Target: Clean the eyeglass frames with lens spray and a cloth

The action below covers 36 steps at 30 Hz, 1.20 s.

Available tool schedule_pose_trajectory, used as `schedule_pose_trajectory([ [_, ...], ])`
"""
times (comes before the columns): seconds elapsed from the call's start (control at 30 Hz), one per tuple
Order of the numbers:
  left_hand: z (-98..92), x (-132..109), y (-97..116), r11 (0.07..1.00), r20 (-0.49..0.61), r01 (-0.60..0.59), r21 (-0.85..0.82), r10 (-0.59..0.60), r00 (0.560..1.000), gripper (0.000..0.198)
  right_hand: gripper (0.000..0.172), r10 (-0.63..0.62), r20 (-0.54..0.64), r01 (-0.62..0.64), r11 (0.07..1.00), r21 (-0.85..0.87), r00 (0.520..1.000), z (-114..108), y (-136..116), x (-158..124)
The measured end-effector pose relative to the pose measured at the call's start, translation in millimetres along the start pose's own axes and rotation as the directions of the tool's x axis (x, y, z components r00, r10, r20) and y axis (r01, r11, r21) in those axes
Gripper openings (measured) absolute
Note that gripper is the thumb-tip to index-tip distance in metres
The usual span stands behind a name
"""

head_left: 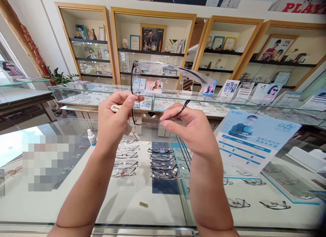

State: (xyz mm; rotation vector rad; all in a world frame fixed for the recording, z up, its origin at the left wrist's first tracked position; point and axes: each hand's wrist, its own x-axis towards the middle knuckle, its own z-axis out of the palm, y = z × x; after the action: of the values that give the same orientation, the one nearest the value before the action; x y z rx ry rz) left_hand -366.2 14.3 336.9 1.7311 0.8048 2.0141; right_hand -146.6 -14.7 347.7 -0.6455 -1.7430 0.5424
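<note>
A pair of eyeglasses (pixel 132 81) with a dark thin rim is up in the air, turned on its side. My left hand (pixel 112 123) pinches the front near the bridge between thumb and fingers. A folded cream cloth (pixel 131 131) is tucked in that same hand, its end hanging below. With thumb and fingers closed, my right hand (pixel 191 128) grips the lower temple, whose black curved tip rises above the knuckles. The upper temple is wrapped in a clear plastic sleeve (pixel 175 68) and stretches off to the right, untouched.
Below my hands is a glass display counter (pixel 163 213) with rows of eyeglasses (pixel 163 165). A white spray bottle (pixel 91 137) stands left. To the right leans a blue-and-white sign (pixel 257 141). Another glass counter (pixel 102 90) and wooden-framed shelves (pixel 152 12) lie beyond.
</note>
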Motion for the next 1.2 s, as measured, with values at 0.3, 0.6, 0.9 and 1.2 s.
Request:
schedule_pose_trajectory([
  [0.3, -5.4, 5.0, -1.1, 1.000, -0.013, -0.016, 0.022, 0.017, 1.000, 0.024, 0.018, 0.015, -0.018, -0.015, 1.000, 0.023, 1.000, -2.2, 10.2, 1.4],
  [0.6, -2.4, 2.9, 1.6, 0.971, -0.017, -0.132, 0.201, 0.138, 0.990, 0.025, 0.013, -0.172, -0.209, 0.108, 0.952, -0.285, 0.963, 5.5, 7.2, 1.6],
  [0.9, 14.2, -9.7, 4.7, 0.965, 0.038, -0.167, 0.203, 0.163, 0.986, 0.028, 0.014, -0.109, -0.016, 0.099, 0.947, -0.307, 0.994, 16.1, 6.1, 1.0],
  [1.2, 11.8, -8.8, 2.2, 0.972, -0.115, -0.178, 0.151, 0.196, 0.974, 0.025, 0.020, -0.016, -0.020, 0.011, 0.968, -0.252, 1.000, 16.2, 7.4, 1.2],
])
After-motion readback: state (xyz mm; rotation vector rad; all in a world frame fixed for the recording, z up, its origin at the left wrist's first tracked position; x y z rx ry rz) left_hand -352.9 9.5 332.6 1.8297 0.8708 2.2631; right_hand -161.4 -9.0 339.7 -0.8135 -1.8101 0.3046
